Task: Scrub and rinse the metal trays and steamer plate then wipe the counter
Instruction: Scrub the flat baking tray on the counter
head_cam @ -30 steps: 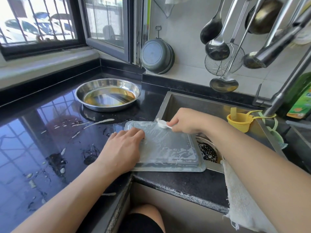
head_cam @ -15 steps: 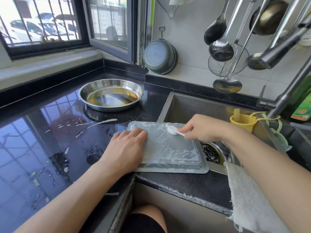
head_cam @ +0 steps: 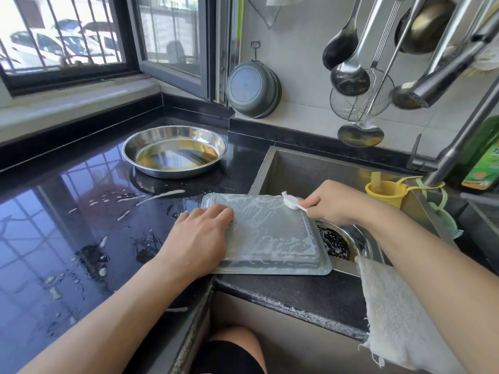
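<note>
A rectangular metal tray lies upside down across the counter corner and the sink rim, its bottom smeared with white suds. My left hand presses flat on the tray's left edge. My right hand grips a small white brush, whose bristles touch the tray's far right corner. A round steel tray with yellowish liquid in it sits farther back on the black counter.
Suds and water drops dot the counter left of the tray. The sink holds a drain strainer and a yellow cup. A white cloth hangs over the front rim. Ladles and a faucet hang above.
My right hand has carried the brush from the tray's far middle toward its far right corner. My left hand has stayed pressed on the tray.
</note>
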The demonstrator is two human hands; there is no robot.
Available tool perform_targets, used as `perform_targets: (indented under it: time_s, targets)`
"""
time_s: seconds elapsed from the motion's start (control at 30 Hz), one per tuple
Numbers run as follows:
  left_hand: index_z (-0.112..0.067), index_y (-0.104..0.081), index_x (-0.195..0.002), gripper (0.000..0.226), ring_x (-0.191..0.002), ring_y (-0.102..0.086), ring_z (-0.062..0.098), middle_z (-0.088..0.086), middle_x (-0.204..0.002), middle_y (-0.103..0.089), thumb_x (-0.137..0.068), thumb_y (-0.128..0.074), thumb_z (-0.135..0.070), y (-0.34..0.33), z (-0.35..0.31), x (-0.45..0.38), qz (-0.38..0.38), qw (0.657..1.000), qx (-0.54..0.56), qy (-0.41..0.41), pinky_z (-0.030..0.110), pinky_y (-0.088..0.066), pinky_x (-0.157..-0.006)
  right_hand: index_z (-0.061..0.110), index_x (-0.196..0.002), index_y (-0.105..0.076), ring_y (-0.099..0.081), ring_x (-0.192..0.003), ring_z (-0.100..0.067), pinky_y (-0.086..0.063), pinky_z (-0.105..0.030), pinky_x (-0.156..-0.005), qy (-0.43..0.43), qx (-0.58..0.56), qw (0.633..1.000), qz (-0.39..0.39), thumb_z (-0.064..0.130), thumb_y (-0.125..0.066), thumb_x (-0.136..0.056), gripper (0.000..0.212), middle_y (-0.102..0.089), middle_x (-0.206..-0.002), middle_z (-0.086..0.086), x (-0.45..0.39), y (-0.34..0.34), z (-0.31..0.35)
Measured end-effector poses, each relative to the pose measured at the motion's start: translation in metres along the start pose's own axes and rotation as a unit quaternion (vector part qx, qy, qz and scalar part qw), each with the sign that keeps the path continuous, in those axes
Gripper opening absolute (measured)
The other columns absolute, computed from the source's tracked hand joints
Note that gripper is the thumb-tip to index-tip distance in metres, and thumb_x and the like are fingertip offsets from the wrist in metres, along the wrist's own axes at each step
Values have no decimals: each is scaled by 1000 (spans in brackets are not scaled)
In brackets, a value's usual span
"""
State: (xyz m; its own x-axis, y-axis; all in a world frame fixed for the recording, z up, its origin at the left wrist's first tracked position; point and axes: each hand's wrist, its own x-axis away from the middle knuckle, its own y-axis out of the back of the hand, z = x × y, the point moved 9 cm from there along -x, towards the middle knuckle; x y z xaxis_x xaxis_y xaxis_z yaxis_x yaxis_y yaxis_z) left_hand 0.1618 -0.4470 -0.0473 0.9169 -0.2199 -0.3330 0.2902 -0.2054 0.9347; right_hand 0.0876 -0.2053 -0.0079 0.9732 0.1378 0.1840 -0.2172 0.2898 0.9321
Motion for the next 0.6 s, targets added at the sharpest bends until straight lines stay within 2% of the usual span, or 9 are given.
perform_targets:
  time_s: [0.03, 0.07, 0.1, 0.17, 0.27, 0.43, 0.53, 0.57, 0.6]
  targets:
    - [-29, -52, -118, 26, -101, -57, 29, -8, -128, -55, -95, -49, -18, 0, 0, 0, 0, 1000, 2, 1, 43, -46, -89, 23, -106, -78, -61, -111, -28, -51, -44, -66, -5, 13, 1000, 1, 16, -62, -92, 23, -72, -113, -11, 0, 0, -1]
    - [-28, -52, -118, 26, -101, -57, 29, -8, -127, -56, -95, -48, -18, 0, 1, 0, 0, 1000, 3, 2, 43, -46, -89, 17, -106, -77, -29, -89, -4, -43, -40, -59, -13, 25, 1000, -8, 15, -61, -91, 22, -70, -101, -18, -2, 2, -4]
    - [-28, -52, -118, 26, -102, -57, 30, -8, -127, -56, -95, -46, -18, 1, 1, 0, 0, 1000, 4, 3, 44, -47, -89, 14, -106, -76, -33, -65, -27, -36, -35, -57, -23, 29, 999, -17, 15, -60, -91, 22, -65, -88, -19, -2, 3, -8]
    - [-28, -53, -118, 27, -102, -58, 30, -7, -127, -56, -95, -42, -19, 1, 0, 1, 1, 1000, 5, 1, 44, -47, -89, 19, -111, -77, -31, -65, -22, -34, -32, -58, -11, 7, 1000, 0, 15, -60, -92, 25, -54, -76, -10, 5, -2, -3]
    - [-27, -53, -118, 24, -102, -58, 30, -7, -128, -56, -96, -49, -18, 0, 0, 1, 3, 1000, 4, 0, 43, -47, -89, 38, -121, -72, -62, -75, -15, -48, -29, -66, 22, -13, 999, 24, 20, -63, -96, 33, -63, -90, 14, 19, -8, 9]
    - [-27, -53, -120, 28, -102, -57, 30, -7, -129, -56, -95, -48, -16, 1, -1, 1, 5, 1000, 3, 2, 43, -46, -89, 37, -132, -67, -51, -67, -11, -42, -27, -61, 31, 8, 999, 7, 21, -56, -99, 38, -67, -102, 5, 18, -13, 13]
    - [-27, -52, -122, 28, -105, -57, 30, -8, -132, -54, -96, -47, -16, 2, -1, 1, 9, 1000, 2, 3, 43, -46, -91, 46, -122, -67, -41, -59, -11, -36, -23, -52, 68, 35, 996, 38, 21, -55, -98, 37, -56, -76, 8, 24, -17, 32]
    - [-27, -51, -123, 29, -107, -57, 30, -8, -133, -54, -96, -47, -16, 2, -1, 1, 13, 1000, 1, 4, 42, -46, -91, 33, -127, -60, -43, -60, -14, -39, -25, -53, 51, 61, 997, 20, 20, -53, -98, 32, -55, -73, 6, 18, -9, 26]
    - [-27, -51, -123, 30, -109, -57, 29, -9, -134, -53, -96, -46, -16, 2, -1, 1, 16, 1000, 1, 5, 42, -46, -92, 27, -112, -74, -47, -64, -17, -44, -29, -57, 28, 93, 995, 0, 19, -52, -98, 28, -56, -74, 2, 11, 0, 18]
